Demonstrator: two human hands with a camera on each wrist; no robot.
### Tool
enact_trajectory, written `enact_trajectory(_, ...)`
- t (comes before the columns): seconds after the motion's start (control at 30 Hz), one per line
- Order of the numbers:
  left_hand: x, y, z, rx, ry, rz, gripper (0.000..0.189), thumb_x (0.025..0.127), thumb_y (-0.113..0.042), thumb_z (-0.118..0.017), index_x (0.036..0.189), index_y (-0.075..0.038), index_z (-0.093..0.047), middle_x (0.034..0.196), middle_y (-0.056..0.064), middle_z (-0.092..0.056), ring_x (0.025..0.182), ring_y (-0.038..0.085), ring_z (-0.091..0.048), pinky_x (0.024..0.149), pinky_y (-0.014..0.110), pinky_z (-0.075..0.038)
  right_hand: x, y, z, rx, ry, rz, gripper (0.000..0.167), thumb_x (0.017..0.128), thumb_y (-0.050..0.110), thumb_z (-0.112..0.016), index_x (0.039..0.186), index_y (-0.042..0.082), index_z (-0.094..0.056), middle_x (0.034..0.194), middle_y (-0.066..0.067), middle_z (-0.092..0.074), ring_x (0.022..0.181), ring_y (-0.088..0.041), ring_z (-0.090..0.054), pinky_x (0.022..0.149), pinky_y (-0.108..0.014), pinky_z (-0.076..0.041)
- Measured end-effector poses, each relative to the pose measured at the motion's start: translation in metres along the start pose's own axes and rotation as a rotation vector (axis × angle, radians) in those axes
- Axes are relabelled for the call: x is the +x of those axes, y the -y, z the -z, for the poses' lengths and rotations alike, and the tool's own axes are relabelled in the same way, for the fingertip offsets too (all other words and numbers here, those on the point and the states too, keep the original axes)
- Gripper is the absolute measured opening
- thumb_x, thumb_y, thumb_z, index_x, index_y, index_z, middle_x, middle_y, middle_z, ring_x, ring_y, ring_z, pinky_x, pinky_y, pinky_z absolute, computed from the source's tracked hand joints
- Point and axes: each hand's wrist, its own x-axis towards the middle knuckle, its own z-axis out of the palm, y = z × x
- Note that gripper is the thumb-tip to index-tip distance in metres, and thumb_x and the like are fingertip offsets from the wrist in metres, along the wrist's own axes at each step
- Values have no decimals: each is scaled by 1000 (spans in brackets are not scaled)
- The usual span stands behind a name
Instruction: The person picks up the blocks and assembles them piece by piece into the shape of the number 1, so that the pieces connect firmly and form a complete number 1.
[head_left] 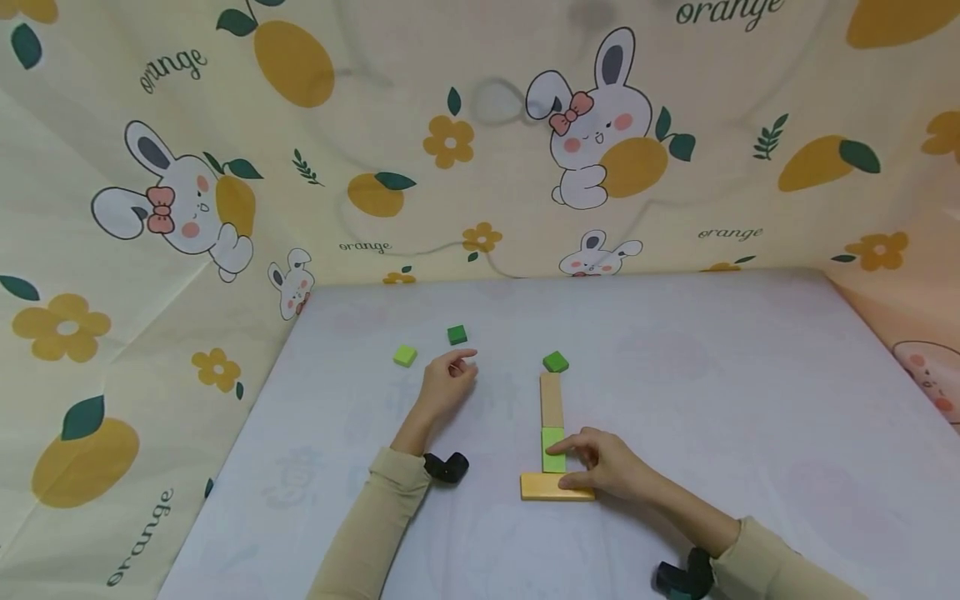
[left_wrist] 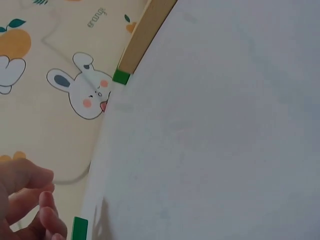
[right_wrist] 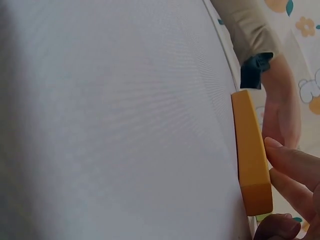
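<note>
Over the white table [head_left: 675, 350], the loosely curled, apparently empty left hand [head_left: 450, 380] is at ten o'clock from the right hand [head_left: 612, 465], whose parted thumb and index finger touch the yellow wooden bar [head_left: 538, 487] and, at its twelve o'clock, the light-green rectangular block [head_left: 553, 462]; gentle pressure should keep both aligned.

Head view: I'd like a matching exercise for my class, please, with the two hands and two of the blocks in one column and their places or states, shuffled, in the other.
Column 1
1. left hand
2. right hand
3. tan block
4. yellow block

Column 2
A. lies crosswise at the near end of the row
B. has a finger on the row's light green block
C. lies between a light green block and the green block at the row's far end
D. holds nothing, near the dark green block

Right pairs: 1-D, 2-B, 3-C, 4-A
</note>
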Motion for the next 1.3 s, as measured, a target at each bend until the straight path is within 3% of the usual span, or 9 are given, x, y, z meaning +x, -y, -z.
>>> enact_trajectory(0.2, 12, 1, 2, 9, -64, 6, 35, 85, -7, -60, 119, -1, -66, 78, 5, -57, 68, 9, -45, 63, 19, -38, 0, -1, 0, -1, -1, 4, 37, 75, 19, -80, 108, 4, -71, 72, -5, -47, 63, 1, -36, 56, -17, -31)
enact_trajectory(0.6, 35, 5, 6, 3, -171, 64, 40, 85, -7, -63, 125, -2, -62, 71, -2, -42, 65, 10, -39, 62, 22, -33, -1, 2, -4, -38, -5, 17, 50, 65, 24, -88, 109, 8, -71, 72, 2, -40, 67, -1, -32, 58, -17, -28)
enact_trajectory(0.8, 44, 7, 11, 22, -139, 122, 48, 88, -13, -64, 134, -4, -54, 66, -5, -36, 61, 9, -34, 59, 23, -30, -2, 2, -2, -38, -6, 3, 50, 66, 24, -87, 110, 8, -71, 72, 2, -39, 67, -1, -32, 58, -17, -28)
enact_trajectory(1.3, 49, 13, 15, 108, -83, 186, 52, 89, -18, -63, 138, -4, -51, 70, -3, -40, 63, 11, -36, 58, 23, -29, -1, 1, -2, -18, 0, -7, 49, 69, 22, -85, 112, 5, -70, 70, 1, -41, 65, 0, -33, 57, -17, -29)
